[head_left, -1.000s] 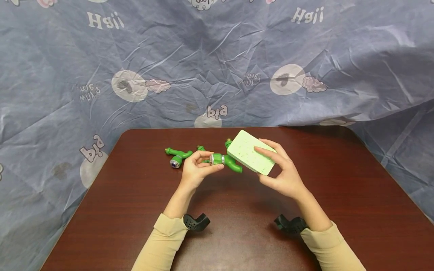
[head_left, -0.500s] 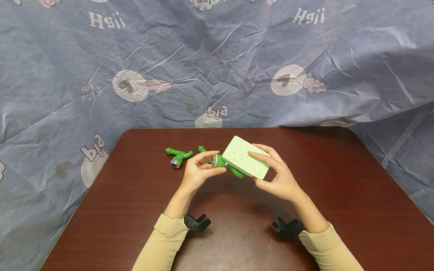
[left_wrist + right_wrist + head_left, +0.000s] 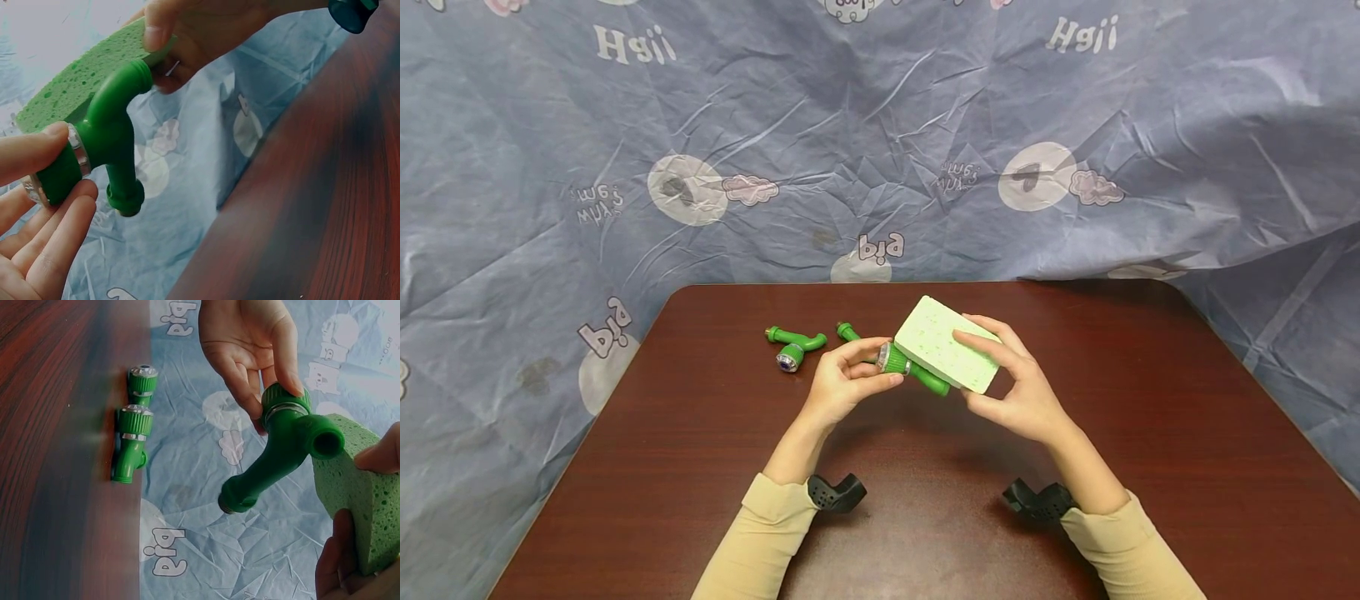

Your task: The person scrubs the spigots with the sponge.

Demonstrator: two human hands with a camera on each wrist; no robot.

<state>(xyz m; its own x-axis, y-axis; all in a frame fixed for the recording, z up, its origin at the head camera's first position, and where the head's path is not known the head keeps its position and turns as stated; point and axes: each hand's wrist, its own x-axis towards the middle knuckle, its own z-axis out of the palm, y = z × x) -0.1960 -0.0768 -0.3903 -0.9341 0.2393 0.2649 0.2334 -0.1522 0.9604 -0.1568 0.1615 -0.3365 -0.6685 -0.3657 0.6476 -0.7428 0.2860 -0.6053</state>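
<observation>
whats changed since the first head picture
The right hand brought the sponge left, covering more of the held tap, which the left hand shifted slightly right. Both grips stayed; the other two taps still lie on the table.

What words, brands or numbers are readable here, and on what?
"Hgii", twice, on the blue cloth behind the table.
"pig" or "pia", unclear, repeated on the cloth.
Other cloth lettering: too distorted or small to read.
Green sponge, held tap, other green taps: no readable text.

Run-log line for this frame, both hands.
left hand: pinches green tap by its knob | right hand: holds sponge close to tap, contact unclear | table: two more green taps
</observation>
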